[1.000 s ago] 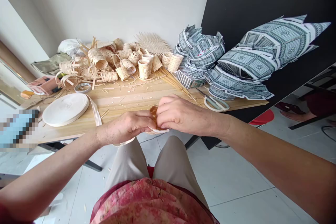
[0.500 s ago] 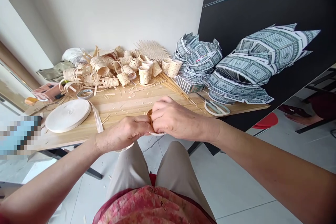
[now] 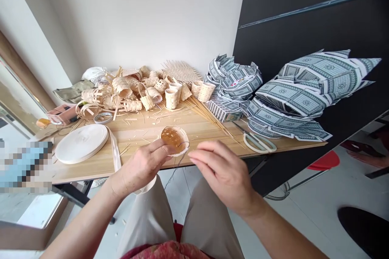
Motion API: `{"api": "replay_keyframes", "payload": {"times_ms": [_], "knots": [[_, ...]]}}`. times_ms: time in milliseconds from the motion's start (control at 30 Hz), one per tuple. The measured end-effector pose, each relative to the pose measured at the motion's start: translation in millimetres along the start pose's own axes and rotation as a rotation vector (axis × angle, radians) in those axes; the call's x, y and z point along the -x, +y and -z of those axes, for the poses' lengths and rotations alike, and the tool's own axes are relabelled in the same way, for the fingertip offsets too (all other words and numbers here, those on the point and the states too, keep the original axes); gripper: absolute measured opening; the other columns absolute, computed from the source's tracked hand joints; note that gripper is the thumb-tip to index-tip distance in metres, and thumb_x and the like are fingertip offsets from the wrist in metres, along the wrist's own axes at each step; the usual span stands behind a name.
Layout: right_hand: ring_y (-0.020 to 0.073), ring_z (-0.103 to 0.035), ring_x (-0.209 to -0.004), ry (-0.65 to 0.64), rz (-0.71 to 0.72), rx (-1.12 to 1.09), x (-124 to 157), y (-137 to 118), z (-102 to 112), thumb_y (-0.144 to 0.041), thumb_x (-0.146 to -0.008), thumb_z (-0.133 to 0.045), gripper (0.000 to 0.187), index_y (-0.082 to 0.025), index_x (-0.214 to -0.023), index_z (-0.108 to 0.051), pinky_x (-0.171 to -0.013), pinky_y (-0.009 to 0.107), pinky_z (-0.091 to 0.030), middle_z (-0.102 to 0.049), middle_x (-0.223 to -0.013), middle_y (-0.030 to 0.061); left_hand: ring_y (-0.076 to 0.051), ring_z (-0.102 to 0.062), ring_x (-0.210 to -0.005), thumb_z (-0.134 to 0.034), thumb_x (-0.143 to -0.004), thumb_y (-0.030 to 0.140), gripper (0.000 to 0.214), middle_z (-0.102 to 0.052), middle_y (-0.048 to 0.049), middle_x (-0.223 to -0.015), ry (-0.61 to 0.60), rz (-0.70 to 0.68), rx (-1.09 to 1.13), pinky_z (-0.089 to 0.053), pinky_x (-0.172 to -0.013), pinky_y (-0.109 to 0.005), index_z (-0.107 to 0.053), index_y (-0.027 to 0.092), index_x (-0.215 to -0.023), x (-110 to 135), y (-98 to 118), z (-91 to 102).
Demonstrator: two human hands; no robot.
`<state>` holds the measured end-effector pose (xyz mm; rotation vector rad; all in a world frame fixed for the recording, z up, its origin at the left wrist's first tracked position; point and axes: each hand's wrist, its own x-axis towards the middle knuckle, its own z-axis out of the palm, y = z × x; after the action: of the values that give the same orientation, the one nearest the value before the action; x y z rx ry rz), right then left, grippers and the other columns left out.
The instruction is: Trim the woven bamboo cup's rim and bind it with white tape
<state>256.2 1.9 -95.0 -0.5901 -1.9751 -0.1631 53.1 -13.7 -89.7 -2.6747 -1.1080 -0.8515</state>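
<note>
My left hand grips a small woven cup by its near side, fingers closed on the rim. The cup's open mouth faces me, showing an amber-brown inside and a pale rim. A thin dark thread loops at the right of that rim. Just right of the cup, apart from it, my right hand has thumb and fingertips pinched together; what they hold is too small to make out. White ribbon runs from a flat roll toward my left hand.
Several woven cups and strips pile up at the back of the wooden table. White-handled scissors lie near the right edge, beside folded patterned-card baskets. A tape roll and thin sticks lie there too.
My right hand has come off the cup and moved right and down, fingertips pinched. The cup's mouth, mostly covered before, is now visible in my left hand. The view has shifted slightly.
</note>
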Motion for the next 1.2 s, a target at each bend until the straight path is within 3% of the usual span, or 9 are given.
{"api": "replay_keyframes", "payload": {"times_ms": [200,433,600,700,767,900,1033,1133,1200], "knots": [[0.0147,-0.054,-0.068,0.016,0.172,0.05,10.1,8.9,-29.8,-0.003,-0.083,-0.049,0.019,-0.015,-0.078,-0.064,-0.063,0.027,-0.047,-0.061,-0.073,0.0047,-0.013,-0.057,-0.077,-0.041,-0.088,0.007,0.017,-0.058,-0.0051,-0.086,0.031,0.016,0.083,-0.047,-0.064,-0.02,-0.054,0.015,-0.095,-10.1,-1.2,-9.8],[0.0163,-0.053,-0.071,-0.093,0.347,0.017,0.7,33.8,-30.0,-0.002,-0.083,-0.047,0.02,-0.01,-0.074,-0.064,-0.06,0.029,-0.043,-0.062,-0.07,0.0064,-0.01,-0.056,-0.072,-0.043,-0.088,0.009,0.014,-0.057,-0.0025,-0.08,0.08,0.1,0.206,-0.044,-0.061,-0.018,-0.055,0.016,-0.089,-17.5,-4.5,-25.6],[0.0145,-0.049,-0.066,-0.134,0.422,-0.225,8.3,18.0,-29.2,-0.007,-0.085,-0.041,0.03,-0.016,-0.06,-0.057,-0.056,0.03,-0.04,-0.06,-0.071,0.0028,-0.009,-0.054,-0.065,-0.044,-0.087,0.008,0.014,-0.056,-0.001,-0.075,0.151,0.156,0.191,-0.042,-0.056,-0.017,-0.055,0.016,-0.084,-18.8,-8.2,-41.2],[0.0122,-0.048,-0.061,-0.077,0.18,-0.278,12.7,8.0,-32.0,-0.007,-0.083,-0.042,0.024,-0.014,-0.068,-0.059,-0.055,0.026,-0.041,-0.058,-0.065,0.0027,-0.008,-0.054,-0.063,-0.044,-0.086,0.007,0.014,-0.056,-0.0002,-0.072,0.194,0.175,0.151,-0.042,-0.054,-0.016,-0.054,0.017,-0.083,-19.6,-8.3,-48.4],[0.0105,-0.047,-0.056,-0.113,0.059,-0.331,13.9,9.7,-34.9,-0.007,-0.084,-0.039,0.023,-0.012,-0.075,-0.06,-0.053,0.024,-0.041,-0.058,-0.065,0.0034,-0.008,-0.054,-0.061,-0.045,-0.086,0.008,0.014,-0.056,0.0003,-0.07,0.225,0.175,0.107,-0.042,-0.052,-0.015,-0.055,0.017,-0.083,-20.6,-7.4,-51.7],[0.0088,-0.049,-0.056,-0.154,0.046,-0.519,16.6,23.2,-40.4,-0.008,-0.09,-0.035,0.025,-0.014,-0.08,-0.057,-0.051,0.02,-0.04,-0.059,-0.067,0.0016,-0.008,-0.057,-0.061,-0.045,-0.086,0.007,0.014,-0.059,-0.0005,-0.072,0.267,0.166,-0.001,-0.043,-0.052,-0.014,-0.055,0.017,-0.085,-23.0,-6.6,-56.5],[0.007,-0.05,-0.056,-0.042,-0.271,-0.635,23.1,27.0,-46.3,-0.013,-0.091,-0.043,0.015,-0.019,-0.093,-0.056,-0.054,0.016,-0.042,-0.054,-0.064,-0.0033,-0.008,-0.057,-0.06,-0.043,-0.087,0.009,0.015,-0.061,-0.0008,-0.073,0.304,0.141,-0.117,-0.045,-0.054,-0.014,-0.055,0.018,-0.087,-24.7,-9.2,-62.2],[0.0074,-0.053,-0.061,0.004,-0.522,-0.754,29.8,23.6,-53.7,-0.012,-0.089,-0.043,0.027,-0.023,-0.112,-0.052,-0.059,0.016,-0.045,-0.058,-0.07,-0.003,-0.008,-0.058,-0.062,-0.044,-0.086,0.007,0.016,-0.061,-0.0011,-0.073,0.346,0.133,-0.186,-0.045,-0.057,-0.014,-0.056,0.017,-0.089,-25.5,-12.0,-68.9],[0.0079,-0.055,-0.06,0.038,-0.663,-0.915,35.1,22.6,-58.9,-0.014,-0.089,-0.044,0.026,-0.024,-0.109,-0.055,-0.057,0.017,-0.046,-0.06,-0.07,-0.0027,-0.009,-0.059,-0.062,-0.045,-0.084,0.004,0.017,-0.061,-0.0013,-0.074,0.351,0.129,-0.193,-0.046,-0.057,-0.015,-0.056,0.017,-0.089,-26.3,-13.2,-73.8]]}}
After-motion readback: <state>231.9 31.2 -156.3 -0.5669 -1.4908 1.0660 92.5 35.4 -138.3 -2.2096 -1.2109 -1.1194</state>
